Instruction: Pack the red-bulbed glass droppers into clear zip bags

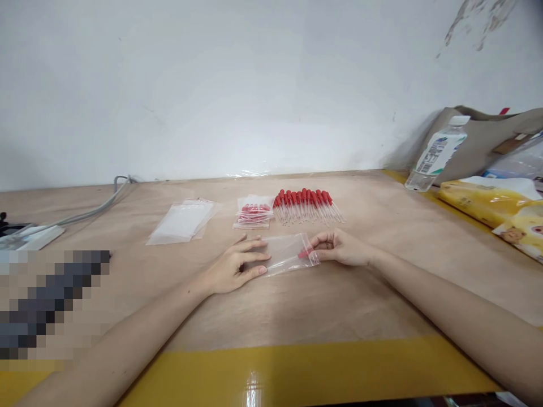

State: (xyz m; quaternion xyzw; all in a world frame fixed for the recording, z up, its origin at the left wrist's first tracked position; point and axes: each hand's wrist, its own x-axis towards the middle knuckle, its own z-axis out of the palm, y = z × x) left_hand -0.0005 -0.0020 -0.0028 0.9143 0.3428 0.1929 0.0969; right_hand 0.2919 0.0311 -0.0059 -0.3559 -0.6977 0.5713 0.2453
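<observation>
A clear zip bag [282, 249] lies flat on the table between my hands. My left hand [237, 265] rests on its left end with the fingers spread. At the bag's right end, the mouth, my right hand [339, 249] pinches at a small red-handled screwdriver [304, 254]. Its thin shaft points left inside the bag; the fingers partly hide the handle end. Behind the bag are a row of similar red-handled screwdrivers [303, 203] and a stack of filled bags [254, 213] with red handles showing. Flat zip bags [182, 221] lie in a pile to the left.
A grey cable [97, 209] runs along the left side. On the right, a water bottle [439, 152] leans against a grey bag [487, 138], near a yellow package [483, 195]. Yellow tape [297, 364] covers the table's front edge. A blurred-out patch lies at lower left.
</observation>
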